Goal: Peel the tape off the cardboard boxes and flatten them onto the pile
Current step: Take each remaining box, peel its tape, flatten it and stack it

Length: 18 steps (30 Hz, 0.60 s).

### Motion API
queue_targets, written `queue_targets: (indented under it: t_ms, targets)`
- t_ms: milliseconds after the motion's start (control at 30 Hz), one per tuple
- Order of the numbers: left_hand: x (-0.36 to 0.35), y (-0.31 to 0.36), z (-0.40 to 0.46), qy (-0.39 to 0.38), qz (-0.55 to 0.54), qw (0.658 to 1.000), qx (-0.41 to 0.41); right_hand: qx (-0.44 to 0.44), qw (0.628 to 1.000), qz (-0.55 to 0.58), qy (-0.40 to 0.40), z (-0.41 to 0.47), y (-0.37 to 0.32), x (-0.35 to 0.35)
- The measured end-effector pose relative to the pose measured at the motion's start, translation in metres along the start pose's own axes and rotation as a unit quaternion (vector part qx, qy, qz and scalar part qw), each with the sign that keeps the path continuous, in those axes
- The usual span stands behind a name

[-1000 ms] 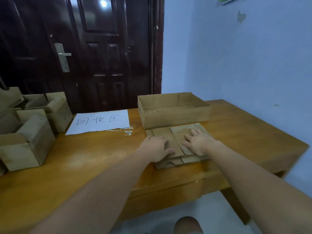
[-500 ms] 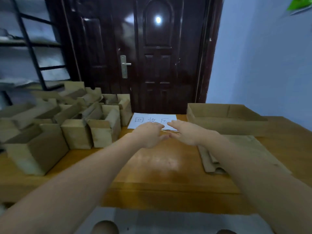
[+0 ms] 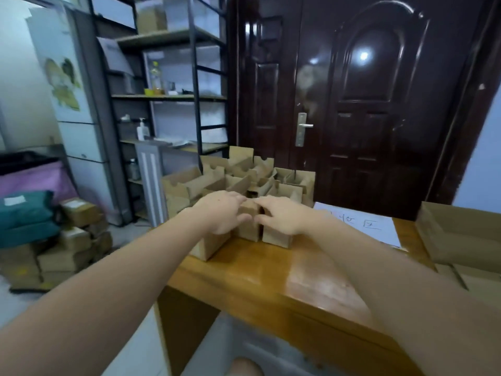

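Several small brown cardboard boxes stand crowded at the left end of the wooden table. My left hand and my right hand reach over the nearest ones, fingers extended, on either side of a small upright box. The fingertips touch or nearly touch that box; no firm hold shows. The pile of flattened cardboard lies at the table's right edge, partly cut off by the frame.
A large open shallow box sits at the right, behind the flattened pile. A white paper sheet with handwriting lies on the table. A metal shelf rack, a dark door and stacked parcels on the floor surround the table.
My view has swung left from the flattened pile to the group of boxes. Both hands left the flattened cardboard and moved left across the table to a small upright box.
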<state>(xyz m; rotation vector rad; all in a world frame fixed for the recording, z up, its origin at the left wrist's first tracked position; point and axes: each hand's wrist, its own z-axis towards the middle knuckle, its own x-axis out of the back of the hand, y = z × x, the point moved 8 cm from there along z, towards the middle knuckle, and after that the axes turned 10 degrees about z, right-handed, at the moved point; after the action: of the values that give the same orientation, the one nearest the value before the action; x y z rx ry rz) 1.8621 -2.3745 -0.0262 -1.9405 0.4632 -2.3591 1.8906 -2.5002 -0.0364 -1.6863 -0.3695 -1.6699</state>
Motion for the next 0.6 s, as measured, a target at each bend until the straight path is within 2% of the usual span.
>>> queue_targets:
  t_ms: [200, 367, 500, 600]
  targets:
    - [-0.041, -0.076, -0.029, -0.059, 0.028, 0.995, 0.077, 0.054, 0.997, -0.045, -0.028, 0.063, -0.071, -0.045]
    - [-0.074, -0.089, -0.031, -0.098, 0.019, 0.991, 0.086, 0.074, 0.991, -0.107, -0.042, 0.095, -0.083, -0.074]
    - [-0.076, -0.095, -0.028, -0.051, 0.019, 0.993, 0.1, 0.09, 0.987, -0.124, 0.039, 0.103, -0.079, -0.077]
    - [-0.072, -0.098, -0.033, -0.045, 0.026, 0.995, 0.089, 0.094, 0.982, -0.148, 0.077, 0.097, -0.071, -0.072]
